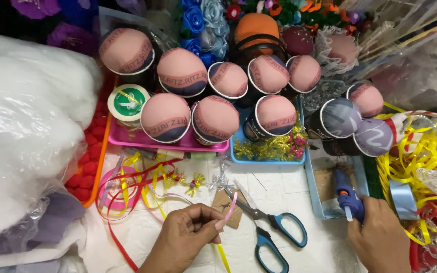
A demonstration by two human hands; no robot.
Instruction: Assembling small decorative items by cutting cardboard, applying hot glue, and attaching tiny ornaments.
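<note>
My left hand (pixel 188 233) pinches a short loop of pink ribbon (pixel 230 206) between thumb and fingers, low in the middle of the view. My right hand (pixel 378 237) grips a blue glue gun (pixel 347 194) at the lower right, its nozzle pointing up and away over a light blue tray (pixel 313 192). A pair of scissors (pixel 266 227) with blue and black handles lies shut on the white surface between the two hands. A small brown card (pixel 227 208) lies under the ribbon loop.
Several cups topped with pink fabric domes (pixel 216 120) stand on a pink tray (pixel 127 139) and a blue tray (pixel 238 155). White stuffing (pixel 26 126) fills the left. Loose red and yellow ribbons (pixel 132 187), a yellow ribbon heap (pixel 431 151), fabric flowers (pixel 203 25) behind.
</note>
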